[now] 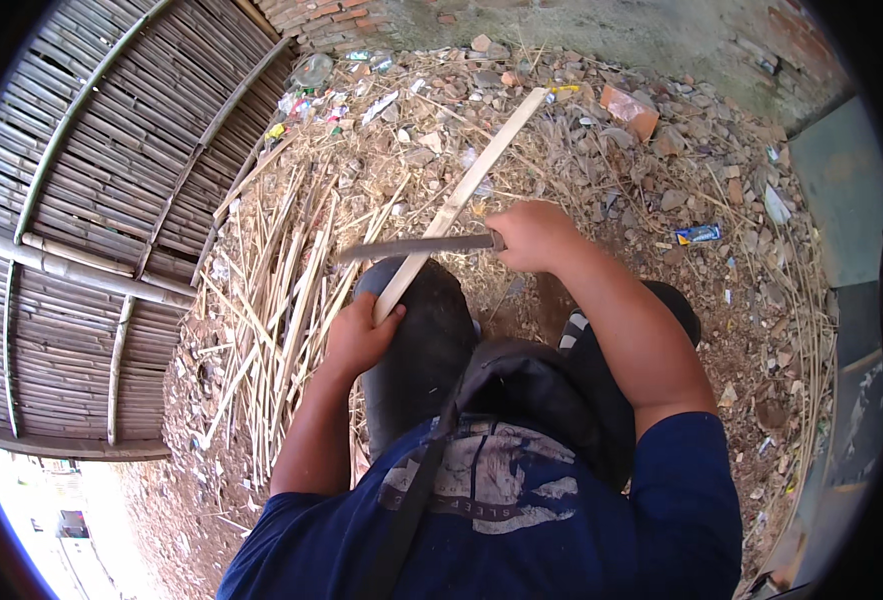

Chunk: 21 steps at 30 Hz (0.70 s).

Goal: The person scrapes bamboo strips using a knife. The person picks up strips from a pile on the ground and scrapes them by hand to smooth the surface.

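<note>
My left hand (pixel 359 335) is closed round the near end of a long pale bamboo strip (pixel 474 176), close above my left knee. The strip slants away from me, its far end up and to the right over the rubble. In my right hand (pixel 534 236) is the handle of a machete (pixel 421 246), its dark blade pointing left. The blade crosses the strip a little beyond my left hand; whether it cuts into the strip I cannot tell. My right fingers wrap the handle and hide most of it.
Many split bamboo strips (pixel 279 300) lie in a loose pile to my left. Beyond them stands a bamboo slat wall (pixel 111 190). Stones, brick pieces (pixel 629 112) and litter cover the ground ahead, up to a concrete wall (pixel 601 40). A grey-green panel (pixel 846 190) stands at the right.
</note>
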Each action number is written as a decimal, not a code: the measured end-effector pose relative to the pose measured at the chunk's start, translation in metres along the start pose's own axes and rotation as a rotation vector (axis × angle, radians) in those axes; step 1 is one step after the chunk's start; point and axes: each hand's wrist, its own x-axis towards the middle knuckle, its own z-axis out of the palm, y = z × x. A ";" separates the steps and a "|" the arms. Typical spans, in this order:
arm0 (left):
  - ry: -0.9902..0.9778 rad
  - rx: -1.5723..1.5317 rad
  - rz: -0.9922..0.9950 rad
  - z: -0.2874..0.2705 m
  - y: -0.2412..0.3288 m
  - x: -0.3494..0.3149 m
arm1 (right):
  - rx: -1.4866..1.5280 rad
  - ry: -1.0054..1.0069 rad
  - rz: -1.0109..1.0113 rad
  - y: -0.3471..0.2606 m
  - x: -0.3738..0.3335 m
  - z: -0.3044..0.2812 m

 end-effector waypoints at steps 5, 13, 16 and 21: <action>0.008 -0.015 -0.003 0.003 -0.003 0.001 | 0.232 0.092 0.266 0.043 0.013 0.009; 0.043 0.028 -0.009 0.005 -0.001 -0.003 | 0.115 0.023 0.125 0.002 0.000 -0.004; 0.057 0.045 0.017 0.008 0.010 -0.003 | 0.264 0.045 0.221 0.032 0.010 0.017; 0.053 0.068 0.024 0.005 0.004 -0.002 | 0.113 0.013 0.113 0.029 0.012 0.013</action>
